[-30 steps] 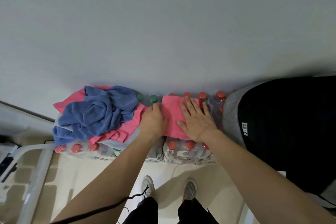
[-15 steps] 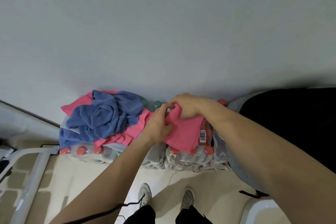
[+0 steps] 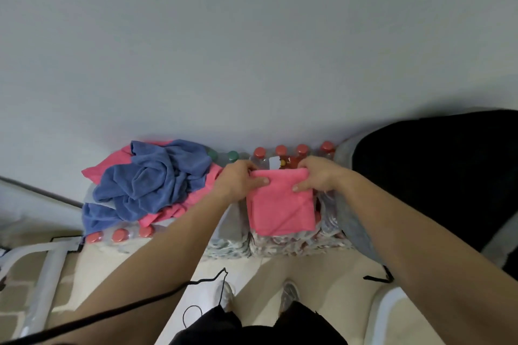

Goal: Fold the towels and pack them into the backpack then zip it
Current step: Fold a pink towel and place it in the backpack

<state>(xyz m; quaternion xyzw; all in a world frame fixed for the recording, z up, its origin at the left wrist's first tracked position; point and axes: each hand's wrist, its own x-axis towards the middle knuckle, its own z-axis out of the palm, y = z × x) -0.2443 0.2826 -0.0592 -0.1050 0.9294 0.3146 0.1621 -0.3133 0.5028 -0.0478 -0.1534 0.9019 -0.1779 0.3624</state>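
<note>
A folded pink towel (image 3: 281, 204) hangs in front of the bottle packs, held by its top edge. My left hand (image 3: 241, 180) pinches its left top corner and my right hand (image 3: 315, 178) pinches its right top corner. To the left, a crumpled blue towel (image 3: 151, 182) lies in a heap on top of more pink towels (image 3: 171, 211). The black and grey backpack (image 3: 437, 176) stands at the right, against the wall; I cannot see its opening or zip.
Shrink-wrapped packs of bottles with red caps (image 3: 280, 241) serve as the work surface along the grey wall. A white frame (image 3: 47, 269) stands at the lower left. A white object (image 3: 392, 314) is at the lower right. A black cord (image 3: 168, 291) trails over my left arm.
The pink towel lay flat under both palms a second ago. Both hands have since gripped its top edge and lifted it, so it now hangs folded in front of the bottles.
</note>
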